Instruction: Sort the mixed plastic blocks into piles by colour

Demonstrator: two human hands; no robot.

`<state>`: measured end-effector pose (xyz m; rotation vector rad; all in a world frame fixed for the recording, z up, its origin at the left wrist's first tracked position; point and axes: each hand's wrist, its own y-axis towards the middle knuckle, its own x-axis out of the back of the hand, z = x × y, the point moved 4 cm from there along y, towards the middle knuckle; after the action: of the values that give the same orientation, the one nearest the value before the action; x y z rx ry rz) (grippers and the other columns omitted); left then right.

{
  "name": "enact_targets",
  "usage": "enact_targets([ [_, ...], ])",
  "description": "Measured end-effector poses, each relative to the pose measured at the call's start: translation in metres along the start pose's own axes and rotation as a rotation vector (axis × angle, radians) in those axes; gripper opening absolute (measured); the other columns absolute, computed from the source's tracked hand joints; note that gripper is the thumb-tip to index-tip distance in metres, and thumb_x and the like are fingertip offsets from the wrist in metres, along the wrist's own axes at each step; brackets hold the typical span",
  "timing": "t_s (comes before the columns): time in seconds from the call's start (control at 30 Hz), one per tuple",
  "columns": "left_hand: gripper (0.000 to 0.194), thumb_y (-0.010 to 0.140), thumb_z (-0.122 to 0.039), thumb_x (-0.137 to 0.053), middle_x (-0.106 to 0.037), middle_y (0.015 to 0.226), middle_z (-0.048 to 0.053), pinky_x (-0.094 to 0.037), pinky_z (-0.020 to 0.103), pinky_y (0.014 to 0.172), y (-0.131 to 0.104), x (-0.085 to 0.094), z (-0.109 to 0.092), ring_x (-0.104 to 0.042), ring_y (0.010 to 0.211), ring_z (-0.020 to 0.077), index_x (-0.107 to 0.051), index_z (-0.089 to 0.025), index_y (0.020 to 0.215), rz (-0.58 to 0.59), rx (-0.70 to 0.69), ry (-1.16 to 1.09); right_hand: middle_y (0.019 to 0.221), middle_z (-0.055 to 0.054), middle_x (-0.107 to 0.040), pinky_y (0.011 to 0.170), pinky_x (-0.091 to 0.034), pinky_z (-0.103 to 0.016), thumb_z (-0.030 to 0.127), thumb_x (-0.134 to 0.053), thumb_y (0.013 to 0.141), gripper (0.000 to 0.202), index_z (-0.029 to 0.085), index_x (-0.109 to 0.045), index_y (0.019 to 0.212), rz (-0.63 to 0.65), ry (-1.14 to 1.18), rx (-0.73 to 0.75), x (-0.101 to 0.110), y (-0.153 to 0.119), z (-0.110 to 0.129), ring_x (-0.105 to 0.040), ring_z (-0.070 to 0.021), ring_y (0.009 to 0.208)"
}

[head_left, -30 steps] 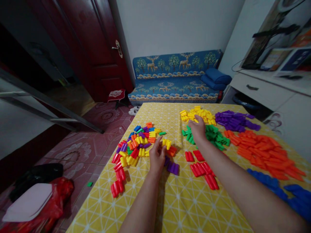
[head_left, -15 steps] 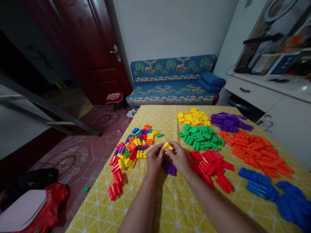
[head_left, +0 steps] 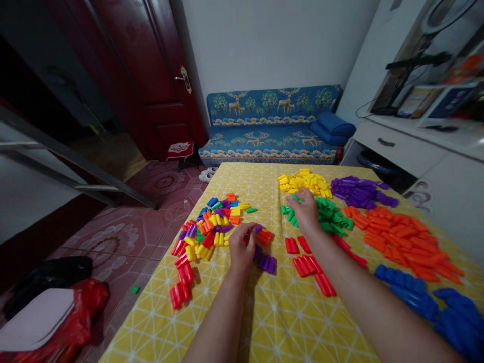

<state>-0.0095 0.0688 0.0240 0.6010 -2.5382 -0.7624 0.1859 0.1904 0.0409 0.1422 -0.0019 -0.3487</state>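
My left hand (head_left: 242, 247) is over the middle of the yellow cloth, its fingers curled together beside purple pieces (head_left: 266, 263) and orange pieces (head_left: 265, 236); a small red thing shows between the fingertips. My right hand (head_left: 305, 209) reaches over the left side of the green pile (head_left: 333, 216), fingers apart, just in front of the yellow pile (head_left: 308, 183). Whether its fingertips touch a piece is unclear. Red pieces (head_left: 308, 265) lie under and beside my right forearm. A mixed-colour heap (head_left: 212, 222) is left of my left hand.
The patterned yellow table (head_left: 227, 327) also bears purple (head_left: 355, 190), orange (head_left: 408, 239) and blue (head_left: 412, 292) piles at the right. Beyond it stands a blue sofa (head_left: 264, 136); a white cabinet (head_left: 401, 148) is at the right, a metal ladder-like frame (head_left: 113, 176) at the left.
My hands have parted. My right hand has moved forward and right to the green and yellow piles; the yellow piece that was between both hands is no longer there. Orange pieces now show beside my left hand.
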Motion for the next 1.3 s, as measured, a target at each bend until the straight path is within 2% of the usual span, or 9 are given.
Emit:
enact_targets([
  [0.13,0.018,0.085,-0.012,-0.054,-0.073,0.086,0.005,-0.053,0.029,0.076,0.001,0.002,0.001,-0.068,0.081,0.0163,-0.07,-0.018,0.092,-0.039,-0.015,0.019,0.122,-0.014,-0.063,0.08,-0.057,-0.039,0.037,-0.065,0.075,0.046,0.019,-0.058,0.117,0.221,0.005,0.009,-0.018,-0.084,-0.023,-0.068,-0.023,0.093],
  [0.2,0.018,0.086,-0.012,-0.054,-0.072,0.088,0.006,-0.053,0.03,0.078,0.002,0.005,0.001,-0.067,0.083,0.0169,-0.069,-0.018,0.092,-0.07,-0.021,0.04,0.116,-0.013,-0.066,0.083,-0.056,-0.038,0.035,-0.061,0.079,0.04,0.019,-0.059,0.115,0.248,0.012,0.01,-0.023,-0.118,-0.032,-0.067,-0.0224,0.095],
  [0.3,0.019,0.087,-0.012,-0.052,-0.07,0.091,0.007,-0.052,0.032,0.081,0.003,0.008,0.002,-0.066,0.089,0.0183,-0.069,-0.018,0.094,-0.113,-0.038,0.09,0.111,-0.012,-0.066,0.087,-0.055,-0.038,0.029,-0.056,0.081,0.033,0.018,-0.06,0.112,0.222,0.021,0.05,-0.023,-0.14,-0.037,-0.065,-0.0217,0.1],
  [0.43,0.021,0.087,-0.011,-0.053,-0.07,0.097,0.008,-0.051,0.035,0.086,0.006,0.009,0.007,-0.065,0.095,0.0205,-0.069,-0.019,0.099,-0.112,-0.059,0.159,0.103,-0.011,-0.067,0.084,-0.055,-0.038,0.025,-0.052,0.084,0.025,0.017,-0.062,0.106,0.192,-0.009,0.12,-0.02,-0.138,-0.037,-0.065,-0.0202,0.093],
  [0.53,0.023,0.086,-0.009,-0.053,-0.071,0.095,0.008,-0.05,0.036,0.087,0.018,0.002,0.012,-0.063,0.094,0.0211,-0.07,-0.018,0.098,-0.044,-0.05,0.221,0.102,-0.009,-0.066,0.084,-0.054,-0.036,0.023,-0.051,0.085,0.023,0.018,-0.063,0.104,0.2,-0.047,0.168,-0.02,-0.135,-0.033,-0.064,-0.0189,0.09],
  [0.73,0.033,0.08,-0.003,-0.05,-0.071,0.106,0.011,-0.047,0.037,0.094,0.061,-0.032,0.023,-0.059,0.105,0.024,-0.073,-0.016,0.1,0.303,0.017,0.415,0.1,-0.008,-0.066,0.083,-0.054,-0.035,0.02,-0.051,0.085,0.019,0.02,-0.065,0.097,0.188,-0.062,0.227,-0.02,-0.137,-0.027,-0.063,-0.0194,0.091],
  [0.83,0.032,0.078,-0.004,-0.052,-0.071,0.101,0.012,-0.046,0.037,0.095,0.072,-0.045,0.032,-0.059,0.104,0.0246,-0.076,-0.015,0.095,0.473,0.049,0.449,0.098,-0.008,-0.066,0.087,-0.052,-0.036,0.019,-0.052,0.085,0.016,0.021,-0.068,0.09,0.198,-0.077,0.284,-0.02,-0.137,-0.023,-0.062,-0.0206,0.096],
  [1.1,0.033,0.073,0.0,-0.055,-0.073,0.092,0.01,-0.051,0.034,0.085,0.077,-0.049,0.04,-0.064,0.084,0.0187,-0.076,-0.014,0.094,0.419,0.147,0.275,0.097,-0.008,-0.065,0.09,-0.049,-0.037,0.013,-0.05,0.083,0.02,0.021,-0.068,0.085,0.214,-0.116,0.298,-0.022,-0.139,-0.017,-0.06,-0.0215,0.098],
  [1.3,0.027,0.075,-0.007,-0.064,-0.075,0.086,0.007,-0.056,0.027,0.071,0.095,-0.092,0.014,-0.069,0.074,0.0153,-0.074,-0.013,0.1,0.461,0.203,0.001,0.095,-0.006,-0.065,0.084,-0.051,-0.037,0.012,-0.05,0.081,0.023,0.023,-0.068,0.087,0.24,-0.088,0.24,-0.025,-0.139,-0.025,-0.061,-0.0219,0.094],
])
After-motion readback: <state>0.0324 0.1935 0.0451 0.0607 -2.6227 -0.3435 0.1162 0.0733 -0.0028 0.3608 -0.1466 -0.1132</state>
